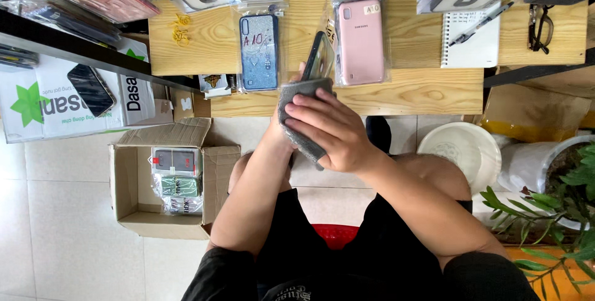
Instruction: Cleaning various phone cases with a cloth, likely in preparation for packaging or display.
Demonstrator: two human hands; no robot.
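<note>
Just below the worktop [409, 90], our right hand [331, 130] presses a grey bagged case [297, 90] that our left hand [279, 124], mostly hidden, clasps from behind; two bagged cases already lie above, more wait boxed.

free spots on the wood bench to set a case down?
Bare wood lies between the yellow rubber bands and the blue glitter case, between the pink case and the notepad, and along the lower plank. The middle is crowded by both hands.
</note>
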